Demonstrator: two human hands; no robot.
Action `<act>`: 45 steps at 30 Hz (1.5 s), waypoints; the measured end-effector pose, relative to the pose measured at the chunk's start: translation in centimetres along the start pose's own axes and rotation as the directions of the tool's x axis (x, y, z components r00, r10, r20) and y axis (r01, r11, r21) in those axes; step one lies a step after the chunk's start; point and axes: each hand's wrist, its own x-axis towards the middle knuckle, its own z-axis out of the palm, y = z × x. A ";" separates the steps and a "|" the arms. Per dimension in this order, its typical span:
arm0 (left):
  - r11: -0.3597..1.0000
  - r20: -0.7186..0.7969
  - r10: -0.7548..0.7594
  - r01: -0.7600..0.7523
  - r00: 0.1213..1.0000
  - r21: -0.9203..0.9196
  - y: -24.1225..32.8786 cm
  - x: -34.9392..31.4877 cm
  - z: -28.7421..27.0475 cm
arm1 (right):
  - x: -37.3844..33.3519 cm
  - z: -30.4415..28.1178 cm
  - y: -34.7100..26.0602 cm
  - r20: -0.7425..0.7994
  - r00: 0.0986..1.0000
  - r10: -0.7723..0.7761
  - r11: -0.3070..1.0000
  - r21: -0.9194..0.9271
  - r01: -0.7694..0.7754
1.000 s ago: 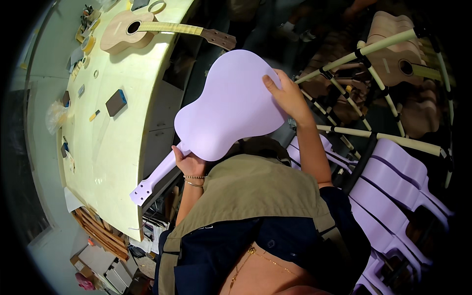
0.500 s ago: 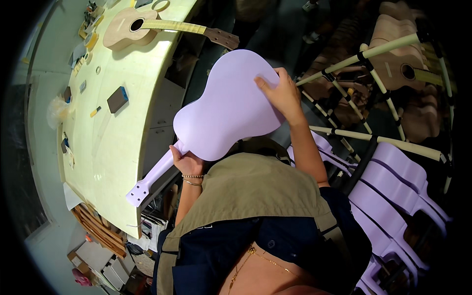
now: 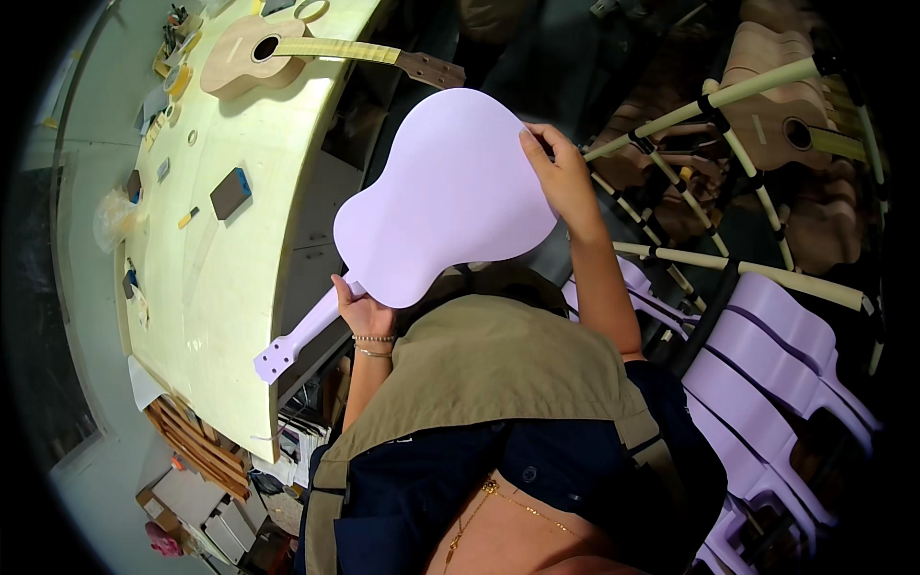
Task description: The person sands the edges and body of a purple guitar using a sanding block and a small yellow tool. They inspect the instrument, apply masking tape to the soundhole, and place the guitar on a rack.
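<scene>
A lilac ukulele (image 3: pixel 446 196) is held up in front of me, its smooth back facing me and its neck slanting down to the left. My left hand (image 3: pixel 364 311) grips the neck close to where it joins the body, thumb on the near side. At the wide end, my right hand (image 3: pixel 563 177) clasps the body's edge with the thumb near the rim; its other fingers are partly hidden behind. The headstock (image 3: pixel 275 359), with several small holes, hangs over the workbench edge. The ukulele's front cannot be seen.
On the pale workbench (image 3: pixel 216 316) at left lie an unpainted ukulele (image 3: pixel 259 53), a sanding block (image 3: pixel 230 194) and tape rolls (image 3: pixel 177 79). To the right, a rack of cream pipes (image 3: pixel 786 278) stands near several lilac ukuleles (image 3: pixel 738 383) and bare wooden bodies (image 3: pixel 776 134).
The lilac ukulele has risen and tilted slightly. My right hand has shifted toward the body's outer edge, its thumb now nearer the rim. My left hand keeps its grip on the neck.
</scene>
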 end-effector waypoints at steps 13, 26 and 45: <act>1.000 0.010 -0.014 0.013 1.000 0.025 -0.4 -0.5 0.7 | -1.2 -1.0 -2.6 0.023 0.999 -0.028 0.982 -0.187 0.032; 0.998 0.090 -0.019 0.013 0.996 0.066 0.1 -1.2 1.1 | -1.9 -1.4 -1.7 0.033 0.998 -0.051 0.962 -0.266 0.058; 0.949 0.202 0.172 -0.217 0.964 0.229 -0.7 -1.4 7.3 | -1.9 -0.4 0.8 -0.175 0.984 -0.024 0.979 -0.206 -0.013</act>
